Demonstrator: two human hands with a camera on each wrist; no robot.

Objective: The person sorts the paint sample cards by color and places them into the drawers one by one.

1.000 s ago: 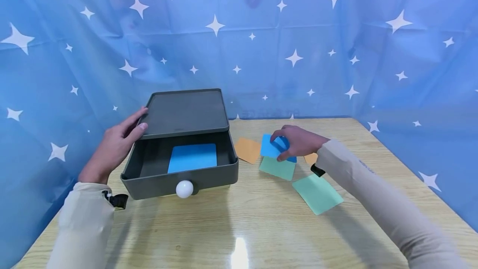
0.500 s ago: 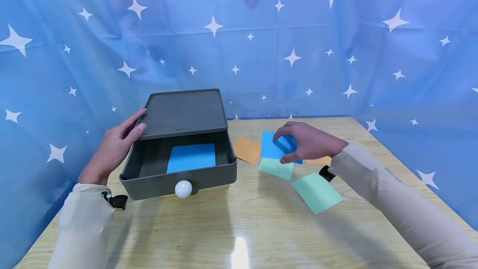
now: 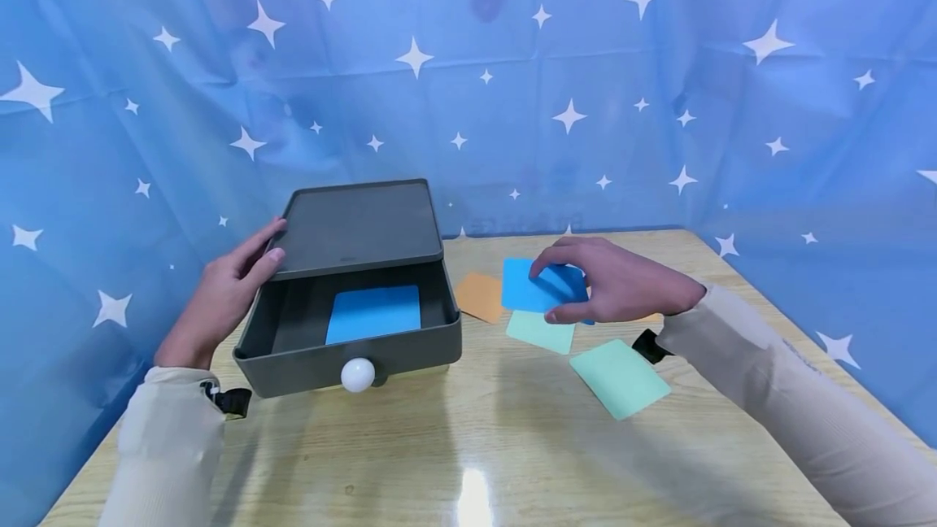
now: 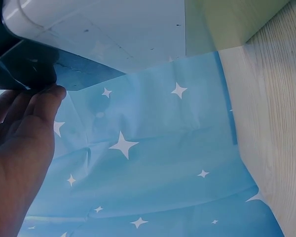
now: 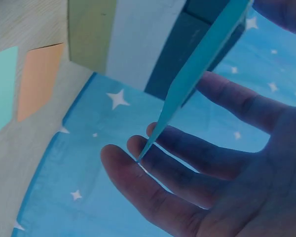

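I have the blue card [image 3: 545, 289] in the person's right hand [image 3: 615, 279], pinched between thumb and fingers and jutting out toward nine o'clock; my right wrist feed catches it edge-on. The right forearm, in a pale sleeve [image 3: 791, 405], reaches in from four o'clock, index finger bent. The left hand [image 3: 220, 299] is well apart, with the card at its three o'clock; its thumb and fingers are spread, resting on the left edge of the grey top [image 3: 359, 222]. Below that top a grey drawer [image 3: 410, 363] stands out toward six, with a white knob [image 3: 358, 375] on its front and a second blue sheet [image 3: 373, 314] lying inside.

From the held card, I see an orange sheet [image 3: 479, 297] at nine o'clock, a mint sheet [image 3: 540, 332] just beside at six, and a larger mint sheet [image 3: 621, 378] between four and five, all on the wooden surface [image 3: 410, 462]. A starred blue curtain [image 3: 351, 104] hangs at twelve.
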